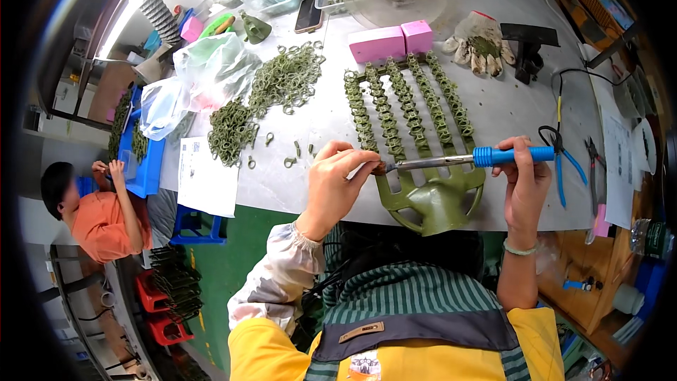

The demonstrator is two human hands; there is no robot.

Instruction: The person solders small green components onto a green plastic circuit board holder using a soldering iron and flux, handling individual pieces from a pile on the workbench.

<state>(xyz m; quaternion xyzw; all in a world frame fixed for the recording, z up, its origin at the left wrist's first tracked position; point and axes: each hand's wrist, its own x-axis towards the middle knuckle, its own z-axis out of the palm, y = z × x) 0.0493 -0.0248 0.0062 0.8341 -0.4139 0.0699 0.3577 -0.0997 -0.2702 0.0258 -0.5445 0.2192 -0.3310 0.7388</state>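
My right hand (pixel 524 180) grips the blue handle of a soldering iron (pixel 437 161), held level with its metal shaft pointing left. At the iron's tip my left hand (pixel 337 176) pinches its fingertips together; what lies between them is too small to make out. Beneath both hands lies a green wax-like frame (pixel 430 201) with a broad solid near end and several long bars. Small green ring pieces (pixel 400 81) line those bars in rows. To the left, loose green rings (pixel 285 77) are heaped on the table, with a few strays close to my left hand.
Pink blocks (pixel 377 44) sit at the frame's far end. Stained gloves (pixel 481 46), a black stand (pixel 527 49), and pliers (pixel 594 169) lie right. A phone (pixel 309 15), plastic bags (pixel 215 67) and a paper sheet (pixel 204 180) lie left. Another person (pixel 106 212) sits far left.
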